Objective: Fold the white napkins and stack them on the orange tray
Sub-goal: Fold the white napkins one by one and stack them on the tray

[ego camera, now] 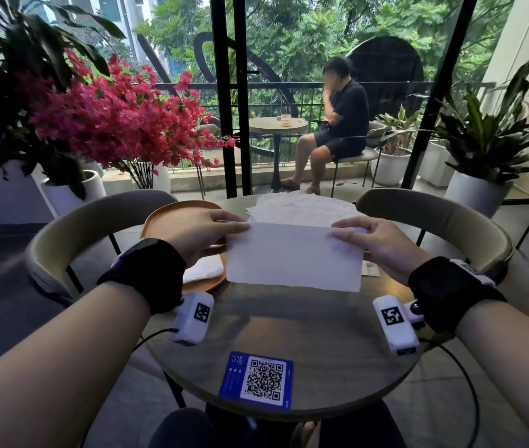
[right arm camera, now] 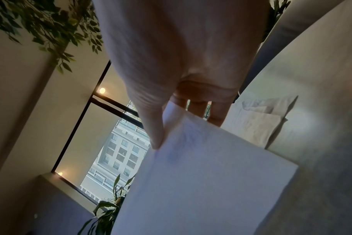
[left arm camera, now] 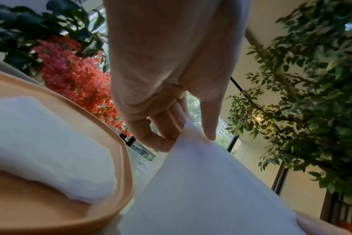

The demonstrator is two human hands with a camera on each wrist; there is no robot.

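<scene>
In the middle of the head view, the left hand (ego camera: 203, 236) and the right hand (ego camera: 376, 242) each pinch a top corner of a white napkin (ego camera: 294, 257), holding it up over the round table (ego camera: 289, 334). Left of it sits the orange tray (ego camera: 172, 218) with what looks like one folded napkin (ego camera: 203, 270), partly hidden by the wrist. More flat napkins (ego camera: 302, 206) lie just above the held one.

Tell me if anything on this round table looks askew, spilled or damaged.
Nothing spilled or torn. Only the loose pile of unfolded white napkins at the far edge looks untidy, fanned out unevenly. The folded white napkin lies flat on the orange tray.
</scene>
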